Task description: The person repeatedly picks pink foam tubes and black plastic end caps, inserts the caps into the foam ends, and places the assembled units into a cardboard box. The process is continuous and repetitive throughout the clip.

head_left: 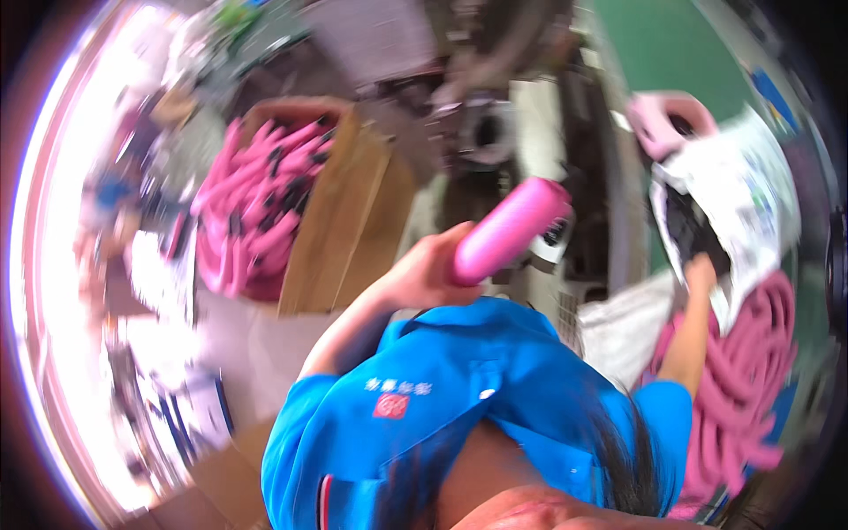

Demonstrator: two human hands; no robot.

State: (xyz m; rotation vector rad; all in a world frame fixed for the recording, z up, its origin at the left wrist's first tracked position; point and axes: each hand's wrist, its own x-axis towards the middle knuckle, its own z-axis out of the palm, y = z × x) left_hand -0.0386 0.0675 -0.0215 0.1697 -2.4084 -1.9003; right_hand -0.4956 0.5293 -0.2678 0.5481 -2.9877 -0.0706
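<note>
My left hand (431, 272) is closed around the lower end of a thick pink tube (512, 231). The tube tilts up to the right, in front of a grey-and-white machine. On the right, my right hand (702, 272) reaches into the mouth of a white plastic bag (751, 208). Dark pieces (687, 225) show inside this bag. The fingers of that hand are hidden among them and blurred, so their grip does not show.
An open cardboard box (340, 230) at left holds many pink tubes with black ends (261, 199). Long pink tubes (738, 380) lie heaped below the bag. Behind it sits a pink rounded object (658, 119) with a dark opening, by a green surface (671, 44).
</note>
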